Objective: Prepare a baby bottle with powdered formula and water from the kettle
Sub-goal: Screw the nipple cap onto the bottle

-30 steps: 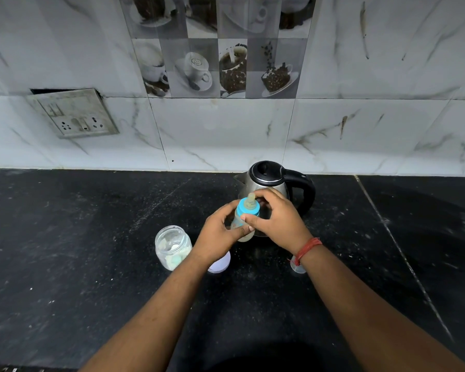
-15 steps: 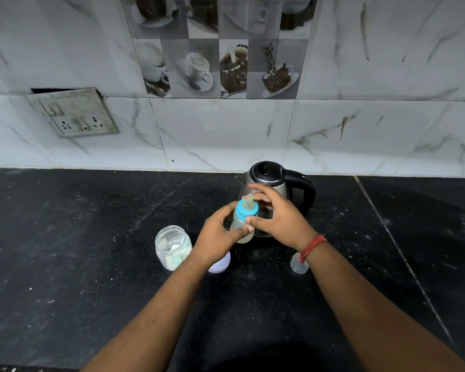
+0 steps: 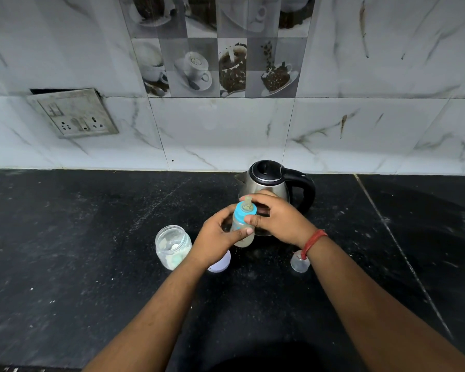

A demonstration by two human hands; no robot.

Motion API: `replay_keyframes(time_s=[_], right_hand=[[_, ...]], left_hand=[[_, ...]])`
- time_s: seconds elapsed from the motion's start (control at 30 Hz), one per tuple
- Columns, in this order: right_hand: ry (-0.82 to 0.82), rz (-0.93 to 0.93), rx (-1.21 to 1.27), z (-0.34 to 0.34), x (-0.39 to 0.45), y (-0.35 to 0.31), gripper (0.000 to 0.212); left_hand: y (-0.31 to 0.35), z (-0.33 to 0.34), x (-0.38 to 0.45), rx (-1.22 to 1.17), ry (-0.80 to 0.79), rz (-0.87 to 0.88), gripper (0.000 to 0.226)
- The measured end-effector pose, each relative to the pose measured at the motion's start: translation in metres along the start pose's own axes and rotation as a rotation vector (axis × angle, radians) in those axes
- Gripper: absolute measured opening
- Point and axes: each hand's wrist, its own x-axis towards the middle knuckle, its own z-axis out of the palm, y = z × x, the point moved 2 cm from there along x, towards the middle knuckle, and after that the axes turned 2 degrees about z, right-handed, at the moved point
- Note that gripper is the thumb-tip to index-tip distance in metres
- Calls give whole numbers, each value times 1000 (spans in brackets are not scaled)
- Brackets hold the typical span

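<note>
A small baby bottle point(image 3: 242, 232) with cloudy liquid, a blue collar and a pale teat is held upright above the black counter point(image 3: 65, 264). My left hand point(image 3: 218, 238) wraps its body from the left. My right hand point(image 3: 278, 220) pinches the blue collar from the right. Right behind the bottle stands a steel kettle point(image 3: 273, 183) with a black lid and handle. An open glass jar point(image 3: 173, 247) with white powder sits left of my left hand. The jar's white lid point(image 3: 220, 264) lies partly hidden under my left wrist.
A clear bottle cap point(image 3: 299, 263) lies on the counter under my right wrist. A marble-tiled wall with a socket plate point(image 3: 73, 114) runs along the back. A seam point(image 3: 403, 253) in the counter crosses on the right.
My right hand has shifted its fingers around the blue collar, turning a little. The bottle stays in the same spot in my left hand.
</note>
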Motion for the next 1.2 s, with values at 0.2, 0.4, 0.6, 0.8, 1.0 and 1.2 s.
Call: replay_keyframes(time_s=[0.2, 0.4, 0.6, 0.8, 1.0, 1.2], right_hand=[[317, 39, 25, 24, -6, -2, 47], [1, 22, 97, 4, -1, 0, 50], [102, 26, 179, 5, -1, -2, 47], [368, 113, 276, 39, -6, -5, 45], [-104, 65, 478, 0, -1, -10, 39], [209, 92, 474, 15, 1, -16, 33]], left_hand=[[7, 6, 0, 26, 94, 57, 57], [6, -3, 0, 1, -35, 17, 56], [15, -1, 4, -51, -32, 20, 54], [15, 5, 1, 71, 65, 103, 52], [16, -8, 3, -205, -191, -32, 40], [26, -4, 8, -86, -53, 24, 46]])
